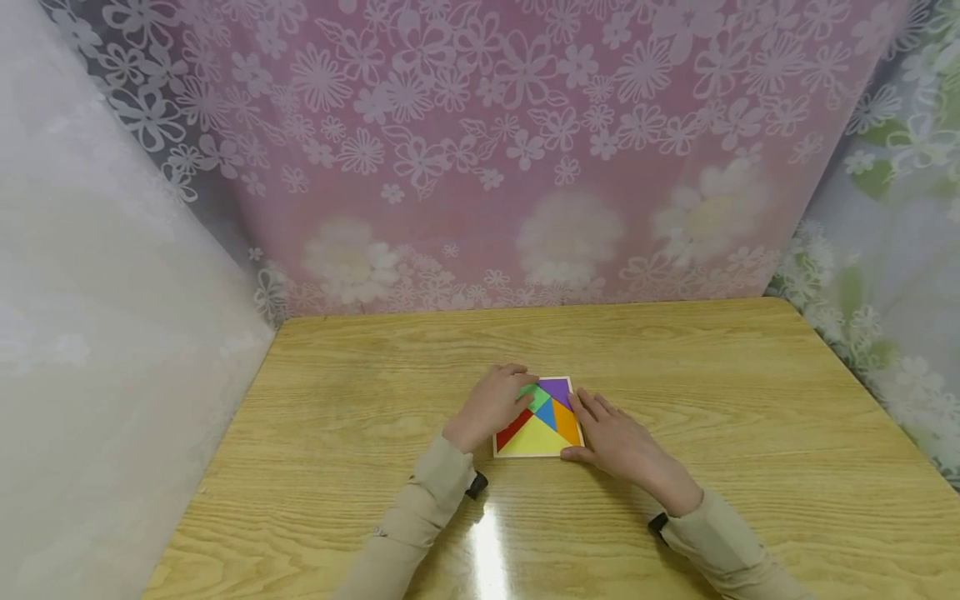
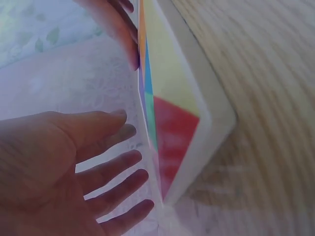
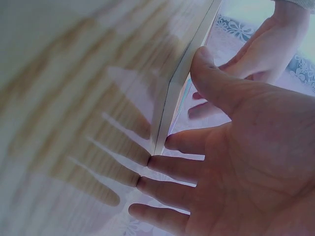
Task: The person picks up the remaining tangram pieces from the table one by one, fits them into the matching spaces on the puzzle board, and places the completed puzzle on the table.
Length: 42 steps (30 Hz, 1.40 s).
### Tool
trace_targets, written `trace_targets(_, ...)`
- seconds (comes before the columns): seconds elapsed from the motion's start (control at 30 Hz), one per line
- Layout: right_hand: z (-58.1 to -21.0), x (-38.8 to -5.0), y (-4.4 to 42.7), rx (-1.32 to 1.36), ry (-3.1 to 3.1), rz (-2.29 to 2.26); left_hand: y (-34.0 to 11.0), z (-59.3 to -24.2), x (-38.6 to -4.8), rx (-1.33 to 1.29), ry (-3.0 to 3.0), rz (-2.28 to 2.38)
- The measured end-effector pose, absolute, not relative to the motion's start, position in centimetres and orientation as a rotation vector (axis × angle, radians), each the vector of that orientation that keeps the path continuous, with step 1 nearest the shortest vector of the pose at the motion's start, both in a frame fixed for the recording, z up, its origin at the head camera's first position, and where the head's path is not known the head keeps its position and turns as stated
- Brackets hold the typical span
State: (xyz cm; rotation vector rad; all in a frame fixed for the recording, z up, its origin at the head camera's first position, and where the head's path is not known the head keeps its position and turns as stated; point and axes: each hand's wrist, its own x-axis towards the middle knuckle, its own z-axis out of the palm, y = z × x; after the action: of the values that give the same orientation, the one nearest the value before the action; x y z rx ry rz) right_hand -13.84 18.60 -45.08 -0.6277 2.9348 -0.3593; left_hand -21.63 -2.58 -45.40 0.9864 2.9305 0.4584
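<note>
A square tangram puzzle lies flat on the wooden table, its coloured pieces fitted together inside a pale frame. Yellow, red, green, blue, orange and purple pieces show. My left hand reaches over the puzzle's left side and covers its far-left corner. In the left wrist view, that hand's fingers are spread and fairly straight beside the frame. At the right side rests my right hand, with its thumb by the near-right corner. Extended fingers of the right hand touch the frame's edge and the tabletop in the right wrist view.
The wood-grain table extends around the puzzle on all sides. A pink flowered curtain hangs along its far edge, with pale cloth on the left and a flowered curtain on the right.
</note>
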Motion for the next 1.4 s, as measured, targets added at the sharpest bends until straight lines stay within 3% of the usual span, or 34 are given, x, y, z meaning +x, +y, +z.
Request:
trace_targets(0.47, -45.0, -13.9, 18.5, -0.624, 2.922, -0.38, -8.0, -45.7, -19.2, 0.905, 2.812, 0.53)
trace_targets(1.4, -44.9, -13.5, 18.7, -0.706, 2.904, -0.259, -8.4, -46.3, -17.3, 0.876, 2.776, 0.39)
